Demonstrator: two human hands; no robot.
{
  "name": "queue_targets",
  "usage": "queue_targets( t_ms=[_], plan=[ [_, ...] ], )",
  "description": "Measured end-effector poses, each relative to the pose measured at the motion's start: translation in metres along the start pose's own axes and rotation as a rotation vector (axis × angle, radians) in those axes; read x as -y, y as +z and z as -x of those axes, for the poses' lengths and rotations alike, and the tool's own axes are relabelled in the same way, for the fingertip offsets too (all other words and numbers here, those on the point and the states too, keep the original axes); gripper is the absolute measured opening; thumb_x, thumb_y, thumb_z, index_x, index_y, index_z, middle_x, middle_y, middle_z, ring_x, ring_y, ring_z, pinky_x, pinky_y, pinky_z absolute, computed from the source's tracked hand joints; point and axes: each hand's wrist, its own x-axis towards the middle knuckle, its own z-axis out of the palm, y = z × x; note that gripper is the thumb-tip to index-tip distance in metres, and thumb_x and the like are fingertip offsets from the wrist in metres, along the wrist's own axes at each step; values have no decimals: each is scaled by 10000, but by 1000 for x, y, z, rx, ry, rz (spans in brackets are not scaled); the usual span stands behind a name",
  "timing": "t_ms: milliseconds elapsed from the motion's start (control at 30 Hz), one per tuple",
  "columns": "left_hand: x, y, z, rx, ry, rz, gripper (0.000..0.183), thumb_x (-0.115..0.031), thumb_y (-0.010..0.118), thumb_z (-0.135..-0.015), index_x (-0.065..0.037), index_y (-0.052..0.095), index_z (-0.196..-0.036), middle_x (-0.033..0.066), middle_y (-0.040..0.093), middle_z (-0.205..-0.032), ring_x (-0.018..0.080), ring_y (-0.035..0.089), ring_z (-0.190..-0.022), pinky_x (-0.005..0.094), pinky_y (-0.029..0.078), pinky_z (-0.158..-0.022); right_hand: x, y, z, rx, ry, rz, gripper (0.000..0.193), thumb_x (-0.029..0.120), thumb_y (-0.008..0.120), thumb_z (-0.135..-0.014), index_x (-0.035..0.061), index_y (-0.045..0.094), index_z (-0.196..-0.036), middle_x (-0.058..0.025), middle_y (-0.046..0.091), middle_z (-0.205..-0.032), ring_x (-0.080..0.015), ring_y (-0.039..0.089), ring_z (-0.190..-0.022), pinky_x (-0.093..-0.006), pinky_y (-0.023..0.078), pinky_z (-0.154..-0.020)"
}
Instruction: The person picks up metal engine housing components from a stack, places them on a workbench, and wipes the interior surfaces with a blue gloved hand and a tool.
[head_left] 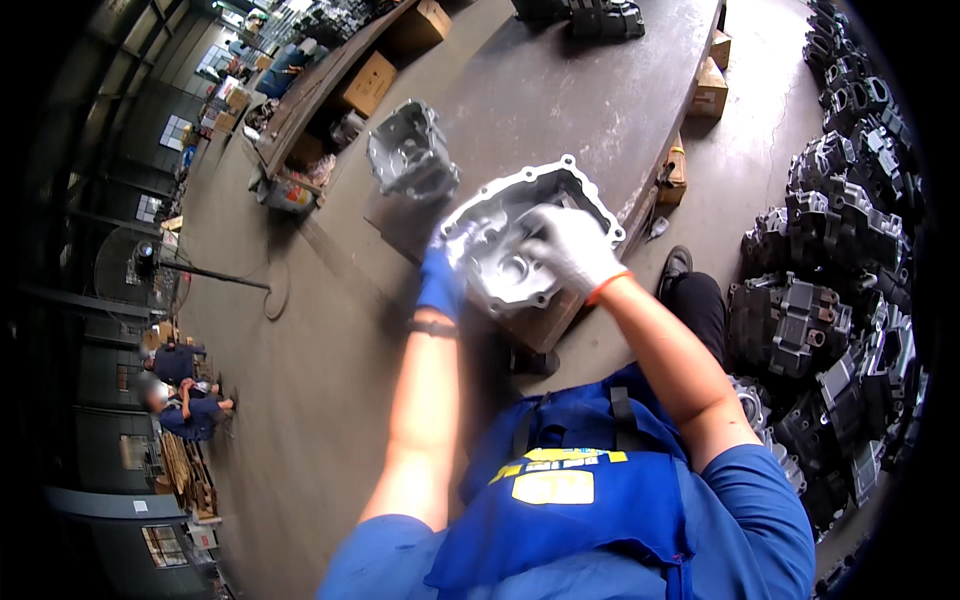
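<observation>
I hold a large grey cast-metal housing [560, 190], open side toward me, above the near corner of a long metal workbench [560, 90]. My left hand [442, 275], in a blue and white glove, grips its left edge. My right hand [570, 245], in a white glove with an orange cuff, rests inside its cavity on the right. A smaller grey casting [410, 152] stands on the bench just to the left of the housing, apart from my hands.
Many dark cast housings [840, 250] are piled on the floor at right. Cardboard boxes [368, 82] lie on a second bench at upper left. Dark parts [590, 18] sit at the bench's far end. Two people [180, 385] crouch far left near a fan [135, 265].
</observation>
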Motion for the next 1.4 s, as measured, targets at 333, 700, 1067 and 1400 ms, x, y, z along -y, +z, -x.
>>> queue_targets(
  t_ms=[333, 700, 1067, 1400],
  plan=[
    [-11, -4, -59, 145, 330, -994, 708, -397, 794, -797, -78, 527, -1369, 180, 652, -1199, 297, 652, -1056, 396, 532, -932, -104, -59, 75, -236, 586, -101, 436, 314, 671, -883, 37, 626, -1217, -179, 718, -1068, -303, 686, -1015, -379, 522, -912],
    [9, 63, 63, 75, 512, -1532, 388, -483, 797, -756, -172, 732, -979, 153, 708, -903, 374, 672, -851, 470, 531, -737, -116, -31, 76, -179, 446, -4, 388, 329, 633, -944, 15, 623, -1172, -226, 697, -1059, -388, 662, -1022, -421, 518, -885],
    [2, 69, 51, 287, 585, -1663, 212, -301, 773, -766, -207, 754, -956, 113, 717, -919, 330, 681, -839, 428, 540, -739, -106, -8, 20, -143, 179, 294, 246, 253, 613, -932, 51, 553, -1061, -245, 680, -959, -444, 648, -919, -519, 508, -797],
    [1, 68, 51, 282, 546, -1693, 220, -285, 785, -756, -205, 753, -959, 118, 717, -920, 325, 682, -830, 427, 537, -737, -80, -32, -37, 37, 208, 581, 328, 260, 439, -985, 71, 689, -1079, -220, 707, -1070, -406, 682, -1003, -501, 535, -848]
  ],
)
